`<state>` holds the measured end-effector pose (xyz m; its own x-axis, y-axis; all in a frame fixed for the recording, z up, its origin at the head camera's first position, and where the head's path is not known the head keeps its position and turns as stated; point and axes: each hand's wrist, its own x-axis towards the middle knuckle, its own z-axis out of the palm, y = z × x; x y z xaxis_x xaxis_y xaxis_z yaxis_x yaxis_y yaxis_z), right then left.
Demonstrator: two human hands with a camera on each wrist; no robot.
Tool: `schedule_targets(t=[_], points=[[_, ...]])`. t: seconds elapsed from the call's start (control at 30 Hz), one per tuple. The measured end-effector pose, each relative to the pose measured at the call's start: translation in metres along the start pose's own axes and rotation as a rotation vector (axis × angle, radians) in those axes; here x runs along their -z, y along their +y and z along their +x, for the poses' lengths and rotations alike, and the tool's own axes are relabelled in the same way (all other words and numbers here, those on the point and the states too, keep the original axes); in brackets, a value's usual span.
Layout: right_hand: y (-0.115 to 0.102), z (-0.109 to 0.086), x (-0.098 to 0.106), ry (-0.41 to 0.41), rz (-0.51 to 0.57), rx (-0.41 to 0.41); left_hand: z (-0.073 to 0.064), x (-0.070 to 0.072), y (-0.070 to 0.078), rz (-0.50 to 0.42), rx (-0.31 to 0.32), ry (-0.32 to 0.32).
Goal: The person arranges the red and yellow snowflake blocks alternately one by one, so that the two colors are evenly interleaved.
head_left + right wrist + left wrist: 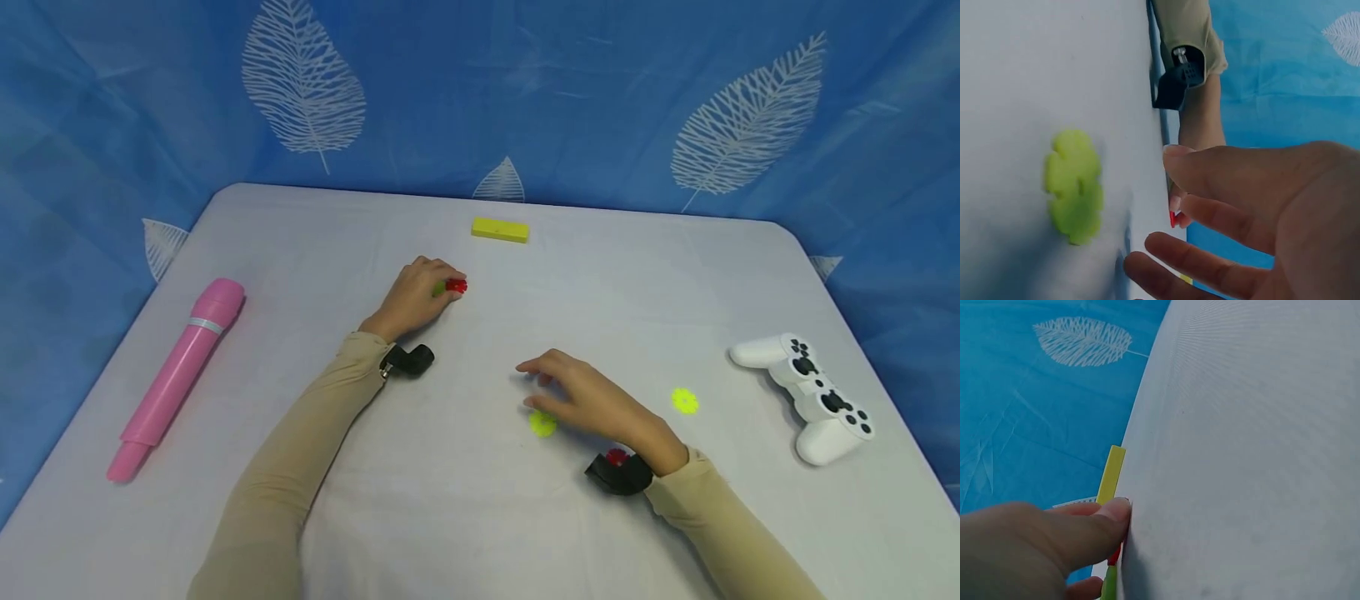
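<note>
Far on the table, my left hand (pixel 416 293) pinches a small red flower-shaped disc (pixel 457 286) between thumb and fingers. A green piece (pixel 438 288) shows beside the red one, partly hidden under the hand; whether the two are joined I cannot tell. My right hand (pixel 585 396) hovers with loosely spread fingers and holds nothing. Just below its thumb a yellow-green flower-shaped disc (pixel 1075 187) lies flat on the table. Another red disc (pixel 617 457) shows by the right wrist, partly covered by the black wrist camera.
A second yellow-green disc (pixel 685 401) lies right of the right hand. A white game controller (pixel 813 396) rests at the right edge, a pink microphone-shaped stick (pixel 176 379) at the left. Near the back edge sits a yellow block (pixel 500 230). Blue leaf-patterned cloth (pixel 525 100) hangs behind.
</note>
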<state>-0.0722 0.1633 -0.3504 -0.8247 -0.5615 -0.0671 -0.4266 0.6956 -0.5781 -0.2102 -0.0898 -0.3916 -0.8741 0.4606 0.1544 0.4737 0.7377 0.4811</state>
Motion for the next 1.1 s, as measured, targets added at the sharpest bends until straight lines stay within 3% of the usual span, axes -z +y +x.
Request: schedule_targets(t=[0.23, 0.53, 0.83, 1.1], points=[[-0.004, -0.02, -0.003, -0.008, -0.077, -0.035, 0.001, 0.001, -0.001, 0.018, -0.026, -0.005], [-0.004, -0.038, -0.008, 0.062, -0.136, -0.021, 0.0, 0.003, 0.0, 0.039, -0.029, -0.017], [-0.003, -0.041, -0.023, 0.193, -0.181, 0.02, -0.001, 0.001, 0.0, 0.05, -0.025, -0.025], [-0.005, -0.04, -0.034, 0.253, -0.202, -0.015, -0.001, 0.0, 0.001, 0.044, -0.023, -0.018]])
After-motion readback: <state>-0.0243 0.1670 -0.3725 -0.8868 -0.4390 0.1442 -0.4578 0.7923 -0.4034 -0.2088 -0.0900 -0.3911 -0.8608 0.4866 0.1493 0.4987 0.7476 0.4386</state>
